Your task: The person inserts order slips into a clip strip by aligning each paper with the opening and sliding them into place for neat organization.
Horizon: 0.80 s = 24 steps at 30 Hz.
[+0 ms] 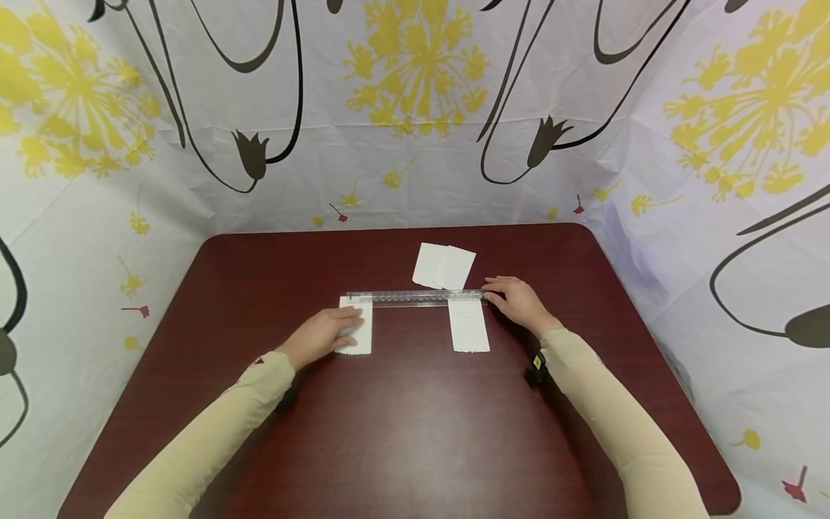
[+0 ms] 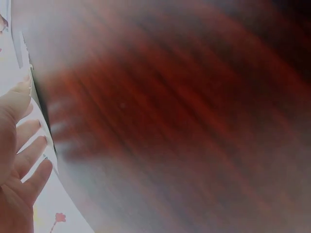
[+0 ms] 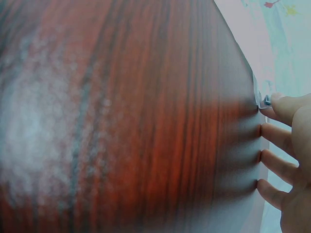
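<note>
A clear plastic ruler (image 1: 408, 298) lies across the top ends of two strips of white paper, the left strip (image 1: 363, 335) and the right strip (image 1: 468, 328), which has faint lines and a torn lower edge. My left hand (image 1: 322, 333) rests on the left strip with fingers extended, just below the ruler's left end; the left wrist view shows these fingers (image 2: 34, 160) spread along the paper's edge. At the ruler's right end, my right hand (image 1: 519, 303) pinches the tip between thumb and index finger. The other right fingers (image 3: 272, 162) touch the tabletop in the right wrist view.
Two overlapping white paper pieces (image 1: 431, 265) lie beyond the ruler, near its right half. The dark red wooden table (image 1: 415, 432) has rounded corners. A white cloth with yellow flowers (image 1: 421, 65) hangs behind and at both sides.
</note>
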### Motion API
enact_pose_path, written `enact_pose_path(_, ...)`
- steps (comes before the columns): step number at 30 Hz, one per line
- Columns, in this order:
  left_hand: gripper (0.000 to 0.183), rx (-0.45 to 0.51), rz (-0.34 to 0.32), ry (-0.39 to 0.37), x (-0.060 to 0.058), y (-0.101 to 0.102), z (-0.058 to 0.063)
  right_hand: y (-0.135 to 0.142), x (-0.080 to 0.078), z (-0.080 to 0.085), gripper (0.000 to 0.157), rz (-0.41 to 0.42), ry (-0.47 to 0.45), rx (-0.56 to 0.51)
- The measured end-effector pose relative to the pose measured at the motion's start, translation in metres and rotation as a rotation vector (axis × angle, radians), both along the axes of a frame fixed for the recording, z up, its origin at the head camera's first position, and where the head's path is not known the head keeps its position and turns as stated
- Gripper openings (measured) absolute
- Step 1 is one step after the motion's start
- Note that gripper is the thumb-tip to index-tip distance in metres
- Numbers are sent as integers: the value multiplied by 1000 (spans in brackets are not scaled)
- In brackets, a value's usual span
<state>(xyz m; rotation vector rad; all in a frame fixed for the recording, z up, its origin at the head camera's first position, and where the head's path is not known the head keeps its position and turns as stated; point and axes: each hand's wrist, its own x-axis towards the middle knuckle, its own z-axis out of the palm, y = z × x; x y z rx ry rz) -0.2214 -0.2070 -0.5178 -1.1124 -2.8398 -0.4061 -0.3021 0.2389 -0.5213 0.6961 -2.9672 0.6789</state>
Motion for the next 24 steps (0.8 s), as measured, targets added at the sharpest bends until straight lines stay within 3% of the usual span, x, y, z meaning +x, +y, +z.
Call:
enact_pose_path(10, 47, 7, -25, 47, 0, 5, -1, 0, -1, -4, 34, 31, 72, -7)
enact_pose_path(17, 48, -4, -27, 18, -1, 11, 2, 1, -2, -2, 36, 11, 4, 3)
enact_pose_path(24, 47, -20, -5, -1, -2, 13, 0, 1, -3, -2, 35, -1, -5, 7)
